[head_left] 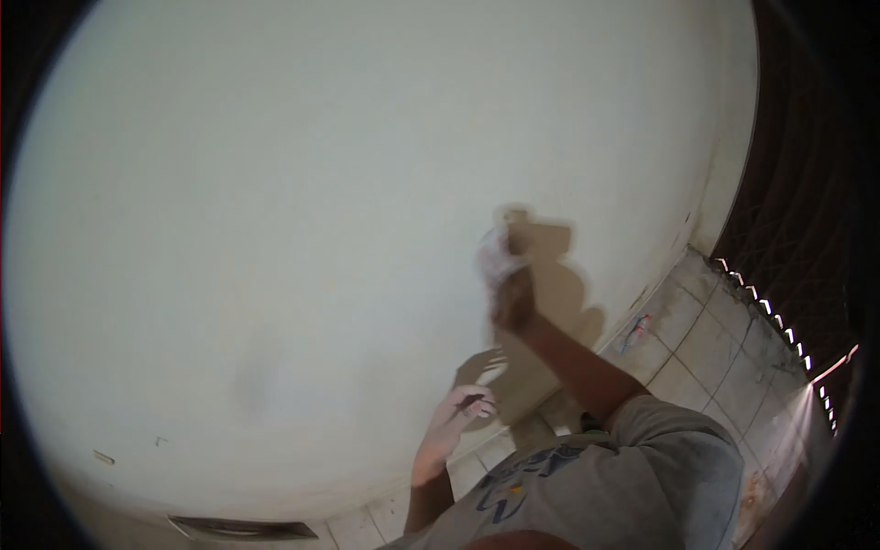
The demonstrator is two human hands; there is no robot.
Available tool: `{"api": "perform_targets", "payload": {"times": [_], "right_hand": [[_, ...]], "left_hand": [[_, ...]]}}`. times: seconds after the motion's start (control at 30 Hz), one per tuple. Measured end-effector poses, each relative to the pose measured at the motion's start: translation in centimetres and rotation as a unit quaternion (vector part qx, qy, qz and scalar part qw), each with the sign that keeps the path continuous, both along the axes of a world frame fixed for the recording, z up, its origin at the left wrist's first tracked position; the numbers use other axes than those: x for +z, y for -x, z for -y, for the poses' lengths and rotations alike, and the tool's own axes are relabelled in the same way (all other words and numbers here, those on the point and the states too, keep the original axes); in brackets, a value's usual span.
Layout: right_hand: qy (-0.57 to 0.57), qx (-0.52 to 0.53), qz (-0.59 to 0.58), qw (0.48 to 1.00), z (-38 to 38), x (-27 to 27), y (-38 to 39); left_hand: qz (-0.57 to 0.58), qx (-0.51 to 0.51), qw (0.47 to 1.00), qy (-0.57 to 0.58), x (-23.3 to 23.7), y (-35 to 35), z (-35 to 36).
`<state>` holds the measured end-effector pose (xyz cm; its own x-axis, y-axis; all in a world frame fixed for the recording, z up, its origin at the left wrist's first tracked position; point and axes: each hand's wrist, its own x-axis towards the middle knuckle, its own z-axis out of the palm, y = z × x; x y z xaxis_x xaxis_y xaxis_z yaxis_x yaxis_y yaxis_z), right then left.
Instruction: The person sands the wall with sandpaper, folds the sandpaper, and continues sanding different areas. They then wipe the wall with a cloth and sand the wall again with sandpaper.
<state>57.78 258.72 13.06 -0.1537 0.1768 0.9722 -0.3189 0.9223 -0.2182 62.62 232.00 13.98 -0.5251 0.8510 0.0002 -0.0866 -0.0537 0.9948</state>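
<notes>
Wall (275, 202): pale and plain, fills most of the view; taken as the reference for all positions below.
Right hand (511, 298): raised against the wall, right of its centre, with the forearm running up to it from the lower right.
Right-hand fingers: closed tight round a crumpled wad (498, 255). The hand is dim and single fingers cannot be separated.
Crumpled wad: pale with faint pinkish marks, cloth or paper, not determinable. It sits at the top of the right hand and is pressed to, or just off, the wall surface.
Left hand (463, 410): lower down the wall, below the right hand and slightly left of it, brightly lit, close to the wall face. Contact cannot be confirmed.
Left-hand fingers: drawn in close and curled. A small dark streak shows between them; whether it is a held item or a shadow cannot be told.
Shadow (550, 275): brown outline of hand and arm cast on the wall, just right of the right hand.
Floor tiles (706, 357): pale squares meeting the foot of the wall at the right.
Bottle (636, 332): small, lying on the tiles just beside the foot of the wall.
Grille (797, 229): dark metalwork beyond the wall's right edge.
T-shirt (623, 477): grey with blue print, well out from the wall at the bottom of the view.
Slot (243, 528): dark narrow opening at the wall's lower left.
</notes>
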Motion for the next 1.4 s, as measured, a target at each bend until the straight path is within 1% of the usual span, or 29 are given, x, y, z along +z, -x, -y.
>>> {"api": "perform_targets", "payload": {"times": [0.03, 0.1, 0.13, 0.17, 0.2, 0.23, 0.3, 0.33, 0.37, 0.43, 0.5, 0.53, 0.6, 0.67, 0.73, 0.77, 0.83, 0.9, 0.93, 1.0, 1.07, 1.13, 1.17, 1.23, 1.27, 1.3, 1.33, 1.37, 1.4], "right_hand": [[0.023, -0.01, -0.044, 0.999, -3.0, 0.6, 0.1], [0.189, -0.132, -0.05, 0.972, -8.7, 1.9, -0.1], [0.18, -0.141, -0.11, 0.967, -12.5, 2.3, 0.0], [0.266, -0.098, -0.123, 0.951, -15.4, 2.7, -0.5], [0.349, -0.053, -0.144, 0.924, -18.2, 3.1, -1.0], [0.517, 0.036, -0.114, 0.847, -18.6, 3.2, -1.9], [0.508, 0.005, -0.047, 0.86, -18.2, 1.6, -2.2], [0.5, -0.008, -0.014, 0.866, -17.4, 1.6, -2.6], [0.455, -0.011, -0.003, 0.891, -15.7, 0.7, -2.8], [0.357, -0.009, 0.014, 0.934, -7.6, 0.9, -3.2], [0.192, -0.017, 0.086, 0.977, -1.9, -2.2, -3.8], [0.108, -0.021, 0.116, 0.987, -0.6, -3.9, -4.0], [0.024, -0.027, 0.232, 0.972, -0.7, -6.2, -4.9], [-0.007, -0.072, 0.186, 0.98, -4.4, -8.3, -4.2], [0.024, -0.126, 0.124, 0.984, -7.3, -6.3, -3.8], [0.069, -0.158, 0.088, 0.981, -8.4, -3.5, -4.3], [0.037, -0.23, 0.055, 0.971, -13.5, -2.1, -3.8], [0.073, -0.187, -0.006, 0.98, -15.9, 2.6, -4.2], [0.091, -0.166, -0.037, 0.981, -16.6, 4.1, -4.3], [0.162, -0.121, 0.043, 0.978, -17.0, 4.0, -3.6], [0.183, -0.059, 0.068, 0.979, -15.9, 3.8, -3.1], [0.08, 0.001, 0.1, 0.992, -11.9, 3.5, -4.3], [-0.008, 0.021, 0.148, 0.989, -10.6, 1.4, -4.5], [-0.121, 0.05, 0.191, 0.973, -9.9, 1.3, -5.4], [-0.146, 0.06, 0.187, 0.97, -10.2, 1.9, -6.0], [-0.138, 0.07, 0.138, 0.978, -12.4, 0.7, -5.7], [-0.13, 0.082, 0.088, 0.984, -15.6, -0.7, -5.9], [-0.071, 0.043, 0.107, 0.991, -18.1, -1.6, -6.9], [0.022, 0.02, 0.088, 0.996, -19.2, -1.4, -7.0]], "left_hand": [[0.002, -0.03, 0.999, -0.013, 0.0, 0.4, 0.0], [0.021, -0.005, 1.0, 0.02, -0.4, 0.5, -0.1], [0.038, 0.013, 0.999, 0.032, -0.7, 0.0, -0.3], [0.083, 0.057, 0.994, 0.05, 0.2, -0.8, -1.3], [0.096, 0.06, 0.993, 0.037, -0.2, -1.1, -1.2], [0.109, 0.063, 0.992, 0.027, -0.6, -1.3, -0.7], [0.142, 0.059, 0.988, -0.01, -2.2, -2.0, -0.1], [0.154, 0.059, 0.986, -0.008, -2.6, -2.3, -0.1], [0.167, 0.06, 0.984, -0.008, -2.9, -2.6, -0.4], [0.193, 0.057, 0.979, -0.011, -3.7, -2.5, -1.0], [0.218, 0.065, 0.974, -0.022, -3.4, -2.8, -2.2], [0.228, 0.068, 0.971, -0.026, -3.1, -2.8, -2.8], [0.215, 0.063, 0.974, -0.025, -2.0, -3.1, -3.9], [0.189, 0.053, 0.98, -0.025, -0.9, -3.3, -5.1], [0.185, 0.056, 0.981, -0.03, -0.3, -3.7, -5.9], [0.185, 0.057, 0.981, -0.032, -0.1, -4.0, -6.0], [0.181, 0.048, 0.982, -0.027, -1.1, -3.9, -5.9], [0.178, 0.028, 0.983, -0.022, -1.8, -4.0, -6.1], [0.178, 0.014, 0.984, -0.016, -2.0, -4.2, -5.9], [0.176, 0.001, 0.984, -0.016, -2.2, -4.1, -5.8], [0.18, 0.004, 0.983, -0.028, -2.4, -4.4, -6.3], [0.2, 0.022, 0.979, -0.032, -2.8, -4.2, -6.7], [0.21, 0.037, 0.977, -0.032, -2.9, -4.0, -6.8], [0.214, 0.059, 0.975, -0.027, -2.4, -3.6, -7.1], [0.209, 0.069, 0.975, -0.024, -1.7, -3.3, -7.1], [0.203, 0.079, 0.976, -0.02, -1.0, -3.2, -7.1], [0.17, 0.097, 0.981, -0.018, -0.3, -3.5, -7.2], [0.137, 0.114, 0.984, -0.017, 0.3, -3.7, -7.1], [0.103, 0.131, 0.986, -0.016, 1.0, -3.8, -6.9]]}}
